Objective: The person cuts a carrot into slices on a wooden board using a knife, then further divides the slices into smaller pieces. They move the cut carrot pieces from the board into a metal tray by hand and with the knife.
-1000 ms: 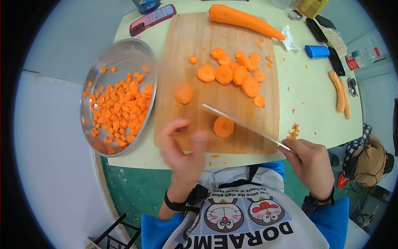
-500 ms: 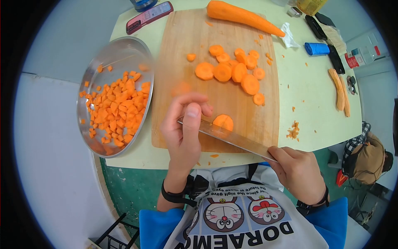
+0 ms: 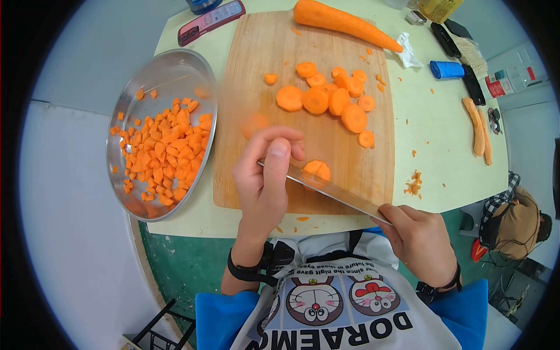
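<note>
My right hand (image 3: 421, 233) is wrapped round the handle end of a kitchen knife (image 3: 341, 197). The blade slants up to the left across the near part of the wooden cutting board (image 3: 251, 192). My left hand (image 3: 265, 172) is closed at the blade's far end, thumb over the metal and fingers curled behind it. Just beyond the blade lies a carrot slice (image 3: 315, 169) with cut lines in it, partly covered by the knife. Several round carrot slices (image 3: 315, 100) are grouped farther up the board.
A steel bowl (image 3: 201, 64) of diced carrot (image 3: 163, 146) stands left of the board. A whole peeled carrot (image 3: 344, 23) lies across the board's far edge. A phone (image 3: 211, 22), a blue roll (image 3: 447, 69), two thin carrot-coloured sticks (image 3: 477, 129) and peel scraps (image 3: 413, 184) surround it.
My left hand and the blade's far end have shifted slightly up and to the right. The right hand keeps its grip, and the slices look unmoved apart from a small view shift.
</note>
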The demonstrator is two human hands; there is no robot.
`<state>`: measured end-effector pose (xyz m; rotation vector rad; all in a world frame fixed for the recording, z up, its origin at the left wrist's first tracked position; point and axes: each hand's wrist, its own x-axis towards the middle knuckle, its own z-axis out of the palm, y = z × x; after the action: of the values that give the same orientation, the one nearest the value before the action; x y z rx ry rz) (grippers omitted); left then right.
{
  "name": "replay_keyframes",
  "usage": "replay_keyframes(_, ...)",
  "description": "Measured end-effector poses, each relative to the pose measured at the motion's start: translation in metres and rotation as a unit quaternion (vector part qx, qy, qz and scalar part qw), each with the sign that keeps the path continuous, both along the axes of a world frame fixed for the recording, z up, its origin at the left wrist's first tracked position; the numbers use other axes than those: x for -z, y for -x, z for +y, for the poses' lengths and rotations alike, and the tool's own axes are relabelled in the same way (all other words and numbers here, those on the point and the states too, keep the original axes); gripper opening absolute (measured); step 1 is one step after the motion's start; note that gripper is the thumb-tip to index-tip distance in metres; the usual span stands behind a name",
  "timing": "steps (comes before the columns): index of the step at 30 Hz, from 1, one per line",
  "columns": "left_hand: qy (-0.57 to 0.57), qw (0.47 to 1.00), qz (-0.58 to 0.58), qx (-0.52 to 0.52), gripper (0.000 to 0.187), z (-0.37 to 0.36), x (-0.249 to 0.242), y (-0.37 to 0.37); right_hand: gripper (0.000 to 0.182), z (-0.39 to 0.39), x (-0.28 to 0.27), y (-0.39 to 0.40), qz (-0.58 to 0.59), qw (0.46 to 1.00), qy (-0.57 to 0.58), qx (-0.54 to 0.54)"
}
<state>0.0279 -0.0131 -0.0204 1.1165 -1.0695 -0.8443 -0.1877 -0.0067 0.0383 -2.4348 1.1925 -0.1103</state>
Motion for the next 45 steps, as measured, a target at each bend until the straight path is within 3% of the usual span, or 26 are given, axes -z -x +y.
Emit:
replay_keyframes(8, -0.021, 0.999, 0.011, 0.029, 0.02, -0.002, -0.005, -0.003, 0.016, 0.0, 0.001, -0.001, 0.018, 1.0, -0.012, 0.006)
replay_keyframes(11, -0.087, 0.995, 0.024, 0.05, 0.021, -0.001, -0.006, -0.007, 0.016, -0.001, -0.003, -0.004, 0.032, 0.999, -0.028, 0.003)
replay_keyframes(19, -0.051, 0.995, 0.038, 0.073, 0.024, -0.003, 0.003, -0.012, 0.014, -0.006, -0.005, -0.007, 0.047, 0.998, -0.043, -0.005)
replay_keyframes(26, -0.092, 0.994, 0.033, 0.053, 0.025, -0.003, 0.001, -0.012, 0.012, -0.011, -0.005, -0.008, 0.07, 0.996, -0.05, -0.025)
replay_keyframes(35, -0.101, 0.99, -0.099, 0.014, 0.038, -0.001, 0.004, -0.012, 0.021, -0.013, -0.008, -0.003, 0.035, 0.998, -0.042, -0.011)
replay_keyframes(37, 0.036, 0.972, -0.158, -0.169, 0.037, 0.0, 0.003, -0.01, 0.021, -0.016, -0.01, 0.003, 0.015, 0.999, -0.026, -0.014)
replay_keyframes(39, 0.049, 0.975, -0.134, -0.17, 0.032, 0.016, -0.012, -0.022, 0.015, -0.011, -0.021, 0.009, -0.096, 0.994, -0.021, 0.039)
replay_keyframes(41, -0.062, 0.971, -0.186, -0.133, 0.033, 0.028, -0.025, -0.024, 0.014, -0.009, -0.029, 0.017, -0.108, 0.992, -0.007, 0.066)
replay_keyframes(42, -0.145, 0.953, -0.251, -0.092, 0.038, 0.032, -0.022, -0.024, 0.013, -0.008, -0.03, 0.021, -0.118, 0.987, 0.006, 0.105)
replay_keyframes(43, -0.143, 0.952, -0.255, -0.094, 0.038, 0.034, -0.02, -0.019, 0.013, -0.008, -0.031, 0.025, -0.129, 0.981, 0.02, 0.145)
replay_keyframes(45, -0.143, 0.895, -0.422, 0.023, 0.043, 0.034, -0.014, -0.001, 0.013, -0.008, -0.028, 0.031, -0.144, 0.975, 0.031, 0.166)
